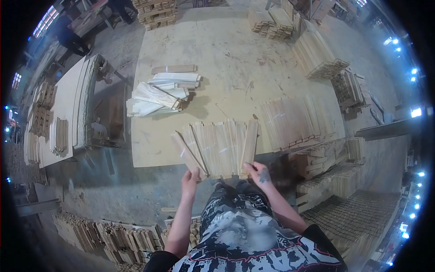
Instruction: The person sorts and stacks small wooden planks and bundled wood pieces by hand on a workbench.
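Note:
A row of thin wooden slats [217, 145] lies side by side at the front edge of the table, their near ends sticking out over it. My left hand [190, 180] is closed on the near end of a slat [186, 152] that slants away from the row at its left. At the row's right end, my right hand [259, 174] pinches the near end of another slat [250, 143], which stands slightly tilted. A second row of slats [292, 122] lies flat to the right. Beyond my left hand is a loose, crossed heap of pale slats [156, 99].
The broad board tabletop [222, 68] carries stacked slats [319, 54] at the right and a bundle [156, 13] at the far left. Another table [65, 106] with slats stands left. Piles of wood [122, 238] sit on the floor behind me. A person [70, 36] stands far left.

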`<state>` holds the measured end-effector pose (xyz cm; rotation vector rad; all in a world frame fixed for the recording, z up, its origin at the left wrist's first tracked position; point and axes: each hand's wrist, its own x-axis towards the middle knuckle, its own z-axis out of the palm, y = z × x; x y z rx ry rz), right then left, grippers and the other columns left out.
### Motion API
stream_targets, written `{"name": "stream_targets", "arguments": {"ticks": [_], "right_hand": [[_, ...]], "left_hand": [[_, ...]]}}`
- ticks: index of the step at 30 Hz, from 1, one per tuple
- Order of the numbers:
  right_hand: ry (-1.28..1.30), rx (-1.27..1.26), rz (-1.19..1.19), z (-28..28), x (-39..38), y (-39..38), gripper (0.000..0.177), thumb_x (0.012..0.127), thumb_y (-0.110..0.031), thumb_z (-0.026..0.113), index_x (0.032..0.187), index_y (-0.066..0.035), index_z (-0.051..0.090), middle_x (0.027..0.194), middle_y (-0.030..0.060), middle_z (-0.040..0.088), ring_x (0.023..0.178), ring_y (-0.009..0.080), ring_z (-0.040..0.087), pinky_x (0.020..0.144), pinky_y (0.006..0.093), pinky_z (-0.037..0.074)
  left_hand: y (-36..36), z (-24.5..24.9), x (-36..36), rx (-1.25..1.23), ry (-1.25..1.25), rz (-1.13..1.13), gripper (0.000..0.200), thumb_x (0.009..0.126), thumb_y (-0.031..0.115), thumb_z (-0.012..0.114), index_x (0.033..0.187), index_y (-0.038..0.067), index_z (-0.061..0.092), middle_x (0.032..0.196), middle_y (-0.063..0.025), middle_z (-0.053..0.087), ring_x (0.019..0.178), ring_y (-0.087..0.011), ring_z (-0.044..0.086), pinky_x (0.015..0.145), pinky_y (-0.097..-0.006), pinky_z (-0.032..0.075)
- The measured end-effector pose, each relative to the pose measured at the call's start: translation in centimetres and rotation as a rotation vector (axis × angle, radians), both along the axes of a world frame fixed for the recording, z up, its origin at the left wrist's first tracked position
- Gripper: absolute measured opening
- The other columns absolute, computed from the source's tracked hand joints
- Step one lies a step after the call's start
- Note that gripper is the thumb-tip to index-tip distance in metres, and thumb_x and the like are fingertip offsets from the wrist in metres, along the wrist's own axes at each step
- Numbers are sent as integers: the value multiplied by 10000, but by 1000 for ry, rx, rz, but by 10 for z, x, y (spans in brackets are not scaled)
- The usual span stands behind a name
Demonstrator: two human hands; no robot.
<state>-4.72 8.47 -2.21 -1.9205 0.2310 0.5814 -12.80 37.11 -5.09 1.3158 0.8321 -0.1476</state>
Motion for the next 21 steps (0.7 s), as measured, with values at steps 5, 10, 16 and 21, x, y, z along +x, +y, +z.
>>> {"name": "stream_targets", "arguments": {"ticks": [5, 10, 16, 21], "right_hand": [[101, 31, 60, -11, 0, 15, 360, 1001, -316, 660, 1172, 0, 690, 987, 87, 733, 895, 135, 675, 780, 304, 555], [108, 257, -1, -13, -5, 22, 392, 1006, -316, 647, 1245, -6, 657, 1054, 107, 732, 934, 150, 681, 789, 329, 551], [-97, -178, 223, -10, -9, 49, 413, 962, -368, 676, 1145, 1, 660, 1084, 206, 700, 972, 326, 693, 874, 424, 532], [-120, -282, 377, 9, -7, 64, 456, 960, -407, 641, 1138, 12, 616, 1133, 278, 663, 1083, 419, 645, 909, 484, 502]], "left_hand": [[-13, 2, 4, -141, 8, 20, 356, 1052, 324, 585, 1273, 48, 625, 1089, -35, 704, 927, -142, 651, 798, -342, 546], [-23, 14, 6, -92, -31, -15, 316, 1058, 279, 582, 1263, 43, 625, 1116, -45, 698, 908, -129, 630, 804, -327, 530], [-49, -9, 6, -43, -61, 9, 272, 1059, 223, 572, 1234, 14, 574, 1007, -51, 678, 869, -132, 626, 773, -331, 526], [-45, -12, 10, 253, -39, -340, 306, 1045, 201, 579, 1274, 1, 546, 928, -102, 687, 790, -164, 650, 730, -347, 546]]}}
